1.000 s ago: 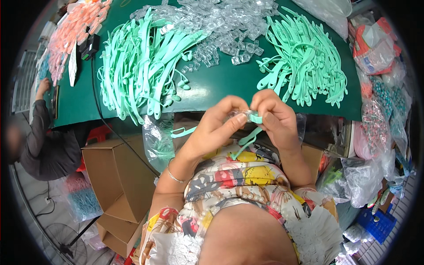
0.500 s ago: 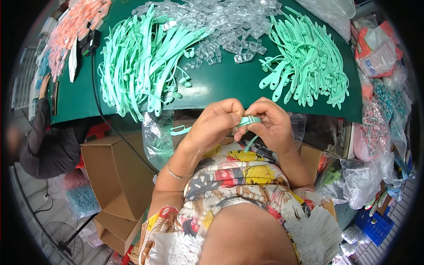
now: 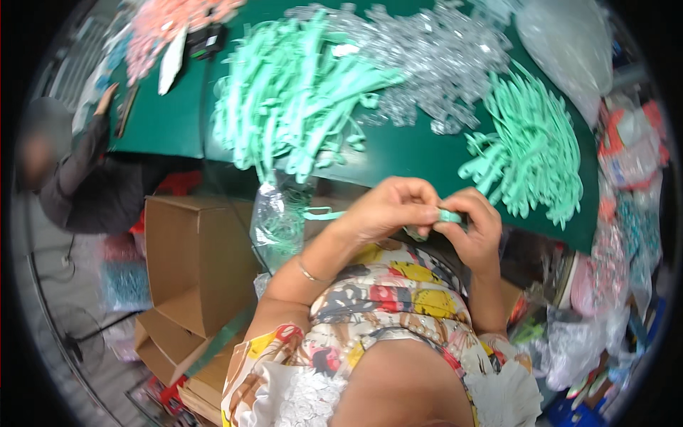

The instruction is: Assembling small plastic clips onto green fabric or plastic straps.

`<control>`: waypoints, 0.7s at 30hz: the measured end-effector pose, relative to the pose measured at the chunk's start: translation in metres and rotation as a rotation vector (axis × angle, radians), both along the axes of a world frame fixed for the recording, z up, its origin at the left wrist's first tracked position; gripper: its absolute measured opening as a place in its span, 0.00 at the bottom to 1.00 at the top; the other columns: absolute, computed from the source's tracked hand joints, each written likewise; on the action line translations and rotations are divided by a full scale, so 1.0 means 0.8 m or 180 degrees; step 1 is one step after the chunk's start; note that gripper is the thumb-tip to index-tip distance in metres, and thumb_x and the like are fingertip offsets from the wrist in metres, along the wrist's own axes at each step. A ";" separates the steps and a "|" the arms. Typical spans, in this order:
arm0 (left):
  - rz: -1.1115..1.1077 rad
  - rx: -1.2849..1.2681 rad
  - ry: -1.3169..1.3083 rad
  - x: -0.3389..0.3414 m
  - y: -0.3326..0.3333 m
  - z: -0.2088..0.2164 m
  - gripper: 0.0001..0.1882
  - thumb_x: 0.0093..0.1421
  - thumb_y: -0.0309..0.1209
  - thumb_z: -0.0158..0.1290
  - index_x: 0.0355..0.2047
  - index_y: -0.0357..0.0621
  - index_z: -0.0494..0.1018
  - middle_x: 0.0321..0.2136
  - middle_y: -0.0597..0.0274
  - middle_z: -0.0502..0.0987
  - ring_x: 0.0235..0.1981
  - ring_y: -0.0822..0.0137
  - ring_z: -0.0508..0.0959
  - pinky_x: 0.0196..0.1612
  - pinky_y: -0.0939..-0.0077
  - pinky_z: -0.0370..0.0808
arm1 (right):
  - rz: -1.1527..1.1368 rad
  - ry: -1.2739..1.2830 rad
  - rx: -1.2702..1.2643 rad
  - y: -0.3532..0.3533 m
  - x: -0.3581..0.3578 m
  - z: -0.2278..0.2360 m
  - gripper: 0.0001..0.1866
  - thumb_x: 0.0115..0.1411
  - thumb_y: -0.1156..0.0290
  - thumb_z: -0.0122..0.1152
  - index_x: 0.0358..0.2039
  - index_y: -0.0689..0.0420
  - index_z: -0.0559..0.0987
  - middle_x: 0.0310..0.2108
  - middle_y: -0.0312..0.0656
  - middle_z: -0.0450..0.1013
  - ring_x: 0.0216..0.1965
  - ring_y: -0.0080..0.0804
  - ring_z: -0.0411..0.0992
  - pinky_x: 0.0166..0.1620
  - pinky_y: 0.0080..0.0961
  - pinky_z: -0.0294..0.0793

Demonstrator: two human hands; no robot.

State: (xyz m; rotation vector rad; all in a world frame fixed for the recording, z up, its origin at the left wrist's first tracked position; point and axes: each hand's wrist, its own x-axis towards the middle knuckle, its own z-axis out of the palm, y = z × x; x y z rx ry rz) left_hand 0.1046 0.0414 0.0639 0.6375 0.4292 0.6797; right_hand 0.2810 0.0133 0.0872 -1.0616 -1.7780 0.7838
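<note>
One green strap (image 3: pixel 449 215), held up between both hands, in front of the flowered blouse (image 3: pixel 388 292) and just short of the near edge of the green table (image 3: pixel 420 153). Pinches one side of it with the left hand (image 3: pixel 400 205), thumb and fingers pressed together on the strap. Grips the other side with the right hand (image 3: pixel 475 226), thumb and forefinger clamped on it as well, leaving a short curled stretch visible where the fingertips of both hands nearly meet. Too blurred there for finer detail. Beside the left wrist, a narrow green end (image 3: pixel 326 213) sticking out, with the part nearer the fingers hidden by the hand. On the left forearm, a thin bracelet (image 3: pixel 306 269).

On the table, a big pile of green straps (image 3: pixel 284 99) to the left and a smaller heap (image 3: pixel 530 149) to the right, with many clear plastic pieces (image 3: pixel 434 64) between and behind them. Farther left, orange pieces (image 3: pixel 160 28), near a black box (image 3: pixel 206 41) and a white strip (image 3: pixel 173 60). At the upper right, a large clear bag (image 3: pixel 565 50). Below the table edge, a cardboard box (image 3: pixel 228 263). At far left, a co-worker's dark sleeve (image 3: pixel 89 153).
</note>
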 end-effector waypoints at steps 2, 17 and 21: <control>0.0019 0.0109 0.0092 0.004 0.000 -0.002 0.07 0.53 0.28 0.56 0.26 0.39 0.69 0.23 0.66 0.73 0.22 0.78 0.72 0.27 0.87 0.69 | 0.0035 0.0016 0.0072 -0.004 0.000 -0.003 0.12 0.41 0.78 0.65 0.28 0.62 0.74 0.24 0.43 0.70 0.24 0.33 0.70 0.27 0.23 0.68; 0.0457 0.1598 0.0739 -0.002 -0.014 0.012 0.08 0.51 0.27 0.58 0.27 0.37 0.71 0.21 0.70 0.71 0.23 0.81 0.69 0.25 0.85 0.68 | 0.0126 0.0513 -0.1516 -0.021 0.007 -0.001 0.13 0.59 0.68 0.51 0.19 0.59 0.68 0.15 0.30 0.60 0.15 0.13 0.55 0.18 0.11 0.50; 0.0200 0.2880 0.1706 -0.012 -0.020 0.013 0.13 0.53 0.36 0.54 0.20 0.37 0.73 0.14 0.67 0.72 0.17 0.78 0.69 0.19 0.84 0.66 | 0.0183 0.0944 -0.1678 -0.027 -0.003 -0.005 0.12 0.56 0.74 0.51 0.17 0.61 0.68 0.14 0.33 0.62 0.13 0.14 0.57 0.16 0.12 0.51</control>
